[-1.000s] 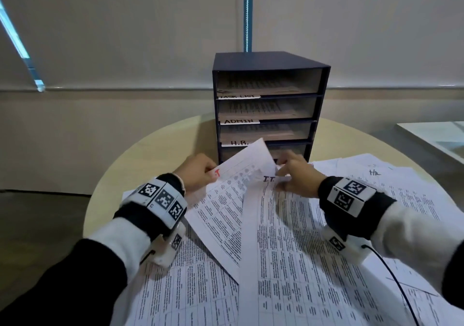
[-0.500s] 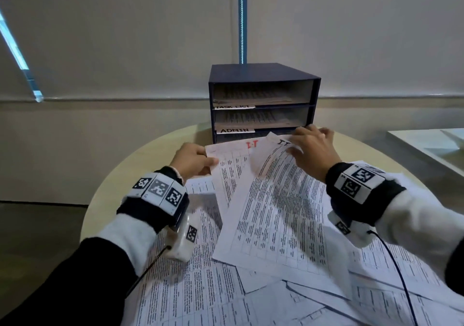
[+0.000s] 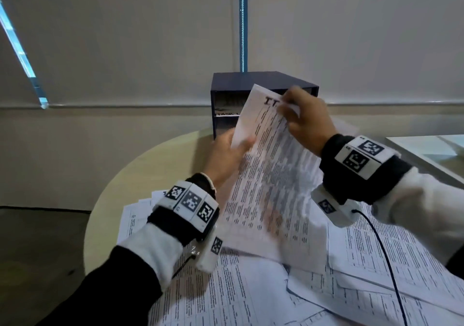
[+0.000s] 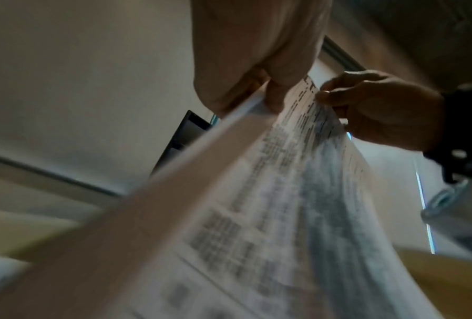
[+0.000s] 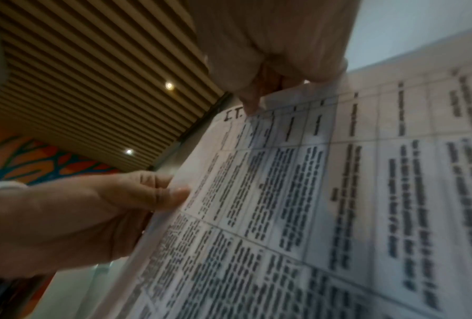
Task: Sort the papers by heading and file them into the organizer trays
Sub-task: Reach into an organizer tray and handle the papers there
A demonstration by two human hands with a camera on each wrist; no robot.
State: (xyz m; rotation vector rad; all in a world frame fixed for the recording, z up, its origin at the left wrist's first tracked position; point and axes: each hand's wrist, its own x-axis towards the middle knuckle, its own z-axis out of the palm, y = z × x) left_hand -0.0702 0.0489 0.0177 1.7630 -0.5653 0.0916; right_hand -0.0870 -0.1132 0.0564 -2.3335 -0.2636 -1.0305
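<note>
- Behind the round wooden table there is a plain pale wall, and a dark organizer stands at the far side of the table.
- Both hands hold up the I.T. sheets above the table, tilted, with the heading end pointing away toward the organizer.
- The left hand pinches the left edge of the sheets, thumb on top and the other fingers hidden behind the paper.
- The right hand pinches the top edge just beside the written heading, with fingers curled over it.
- The organizer is directly beyond both hands, and the long axis of the sheets already runs toward it; the right hand is the nearer one, I think.
- The lifted paper covers most of the trays, so only the top tray with its "TASK" label is visible.
- Below the hands many loose papers lie spread and overlapping on the table.
- A black cable hangs from the right wrist over these papers and could perhaps catch them.
</note>
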